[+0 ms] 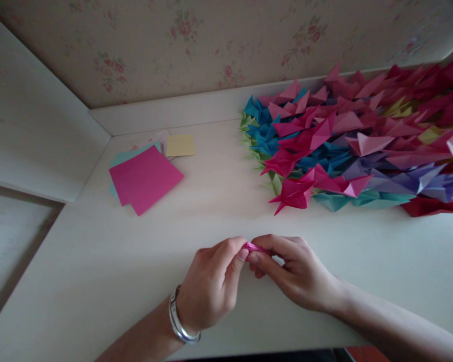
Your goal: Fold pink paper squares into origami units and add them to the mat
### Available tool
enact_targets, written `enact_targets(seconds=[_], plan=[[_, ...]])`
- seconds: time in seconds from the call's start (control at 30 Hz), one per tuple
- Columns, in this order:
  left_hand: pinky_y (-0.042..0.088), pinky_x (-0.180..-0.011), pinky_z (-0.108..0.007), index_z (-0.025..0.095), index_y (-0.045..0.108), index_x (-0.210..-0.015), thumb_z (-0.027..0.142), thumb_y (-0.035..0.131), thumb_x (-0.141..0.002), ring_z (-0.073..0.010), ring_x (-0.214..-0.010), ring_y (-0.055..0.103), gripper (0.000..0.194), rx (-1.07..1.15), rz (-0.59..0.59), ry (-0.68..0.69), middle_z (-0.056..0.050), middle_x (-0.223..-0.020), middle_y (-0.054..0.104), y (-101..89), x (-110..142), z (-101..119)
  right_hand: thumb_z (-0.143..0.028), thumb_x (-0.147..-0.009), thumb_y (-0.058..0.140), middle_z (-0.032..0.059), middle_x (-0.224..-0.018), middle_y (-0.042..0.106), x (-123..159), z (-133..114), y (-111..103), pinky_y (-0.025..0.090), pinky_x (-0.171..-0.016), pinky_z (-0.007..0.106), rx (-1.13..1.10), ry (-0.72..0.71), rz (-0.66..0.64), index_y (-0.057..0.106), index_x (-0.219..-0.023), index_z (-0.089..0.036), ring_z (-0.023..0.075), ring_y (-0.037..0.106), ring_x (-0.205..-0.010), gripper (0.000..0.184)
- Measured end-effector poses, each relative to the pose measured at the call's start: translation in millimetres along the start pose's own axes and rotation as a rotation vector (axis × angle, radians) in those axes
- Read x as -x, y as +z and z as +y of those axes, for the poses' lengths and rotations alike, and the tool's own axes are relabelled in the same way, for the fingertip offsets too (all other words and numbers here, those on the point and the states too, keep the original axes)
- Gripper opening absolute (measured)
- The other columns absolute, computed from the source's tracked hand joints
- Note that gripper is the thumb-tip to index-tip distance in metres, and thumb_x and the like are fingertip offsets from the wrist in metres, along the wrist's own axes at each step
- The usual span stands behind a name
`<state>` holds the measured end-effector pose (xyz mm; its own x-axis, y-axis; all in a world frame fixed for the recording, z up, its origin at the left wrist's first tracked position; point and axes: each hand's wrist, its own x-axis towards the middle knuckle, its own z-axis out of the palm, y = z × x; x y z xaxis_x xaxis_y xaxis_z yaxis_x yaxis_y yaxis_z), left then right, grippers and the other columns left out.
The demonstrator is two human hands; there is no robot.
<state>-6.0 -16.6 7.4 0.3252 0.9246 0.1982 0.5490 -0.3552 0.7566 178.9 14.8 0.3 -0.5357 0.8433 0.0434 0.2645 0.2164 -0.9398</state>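
Between my two hands is a small piece of folded pink paper, mostly covered by the fingers. My left hand, with a silver bangle at the wrist, pinches its left end between thumb and forefinger. The right end is pinched by my right hand, thumb in front and fingers behind. Both hands are near the front of the white table. Beyond the right hand lies a big pile of folded paper cranes in pink, blue, purple, teal, green and red.
At the left back lie magenta paper sheets over light blue paper, with a small yellow paper square beside them. A floral wall rises behind the table. A white panel stands at the left.
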Motion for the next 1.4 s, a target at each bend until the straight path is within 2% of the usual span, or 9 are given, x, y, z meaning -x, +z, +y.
enact_targets(seconds=[0.2,0.57,0.77,0.83,0.93,1.03,1.1,1.23,1.4], plan=[[0.045,-0.054,-0.024,0.019,0.053,-0.106,0.019,0.043,-0.1,-0.0151,-0.055,0.064,0.012,-0.041,-0.05,-0.014,-0.002,-0.071,0.07,2.1,2.0,-1.7,-0.025,-0.1,0.047,0.0019,-0.064,0.064,1.4,1.0,-0.3,0.044,-0.054,0.024,0.099,-0.044,-0.123,0.063,-0.08,-0.017,0.0122,0.057,-0.053,0.027],[0.04,-0.052,-0.019,0.022,0.05,-0.086,0.016,0.042,-0.1,-0.01,-0.052,0.056,0.018,0.172,-0.105,-0.067,0.002,-0.062,0.063,1.2,1.9,-1.7,-0.029,-0.1,0.05,0.0057,-0.078,0.077,-2.0,-2.8,-4.3,0.059,-0.065,0.022,-0.243,0.167,-0.333,0.068,-0.088,-0.015,0.0158,0.075,-0.071,0.026],[0.042,-0.057,-0.02,0.02,0.058,-0.084,0.024,0.044,-0.101,-0.0101,-0.056,0.055,0.023,0.302,-0.101,-0.173,0.001,-0.064,0.062,-2.4,-2.5,0.7,-0.03,-0.1,0.051,0.0046,-0.069,0.075,0.1,-5.3,-3.4,0.059,-0.06,0.022,-0.235,0.18,-0.254,0.068,-0.083,-0.015,0.0155,0.074,-0.063,0.028],[0.043,-0.055,-0.02,0.019,0.063,-0.099,0.029,0.048,-0.1,-0.0105,-0.056,0.055,0.017,0.321,-0.083,-0.264,0.001,-0.066,0.064,-5.6,-3.9,0.4,-0.036,-0.1,0.052,0.005,-0.069,0.074,-1.5,-4.3,-4.6,0.059,-0.06,0.022,-0.291,0.212,-0.201,0.068,-0.082,-0.015,0.0155,0.073,-0.063,0.032],[0.039,-0.045,-0.018,0.02,0.059,-0.127,0.035,0.053,-0.097,-0.0097,-0.048,0.048,0.034,0.348,-0.103,-0.376,0.003,-0.064,0.061,-9.0,-4.2,-0.1,-0.041,-0.098,0.053,0.0048,-0.071,0.071,-5.3,-1.0,-8.7,0.058,-0.062,0.023,-0.386,0.251,-0.112,0.067,-0.084,-0.014,0.0146,0.071,-0.065,0.034],[0.04,-0.044,-0.018,0.019,0.063,-0.125,0.036,0.046,-0.1,-0.0094,-0.046,0.049,0.034,0.424,-0.139,-0.423,0.002,-0.063,0.061,-8.9,-3.7,0.5,-0.043,-0.095,0.058,0.0044,-0.075,0.07,-8.2,2.6,-11.1,0.057,-0.063,0.023,-0.444,0.278,-0.106,0.067,-0.09,-0.014,0.0144,0.07,-0.07,0.031],[0.045,-0.049,-0.019,0.019,0.067,-0.118,0.034,0.046,-0.101,-0.0108,-0.051,0.055,0.031,0.396,-0.131,-0.396,0.0,-0.067,0.065,-7.7,-4.1,0.9,-0.042,-0.093,0.063,0.0046,-0.078,0.072,-8.9,4.5,-10.5,0.057,-0.066,0.023,-0.44,0.286,-0.14,0.068,-0.092,-0.014,0.0149,0.07,-0.073,0.028],[0.05,-0.07,-0.027,0.017,0.072,-0.104,0.027,0.053,-0.097,-0.0176,-0.072,0.064,0.022,0.096,-0.045,-0.21,-0.007,-0.082,0.071,-6.9,-5.9,-0.6,-0.043,-0.09,0.065,0.0048,-0.076,0.073,-8.1,5.4,-8.3,0.056,-0.064,0.024,-0.383,0.331,-0.161,0.069,-0.086,-0.014,0.0157,0.07,-0.07,0.029],[0.045,-0.06,-0.025,0.017,0.074,-0.088,0.023,0.053,-0.097,-0.0153,-0.06,0.058,0.024,0.121,-0.071,-0.164,-0.003,-0.067,0.065,-9.8,-6.0,-1.5,-0.041,-0.096,0.057,0.0044,-0.067,0.07,-5.9,0.9,-8.9,0.052,-0.058,0.024,-0.264,0.32,-0.217,0.067,-0.077,-0.014,0.0145,0.067,-0.062,0.034]])
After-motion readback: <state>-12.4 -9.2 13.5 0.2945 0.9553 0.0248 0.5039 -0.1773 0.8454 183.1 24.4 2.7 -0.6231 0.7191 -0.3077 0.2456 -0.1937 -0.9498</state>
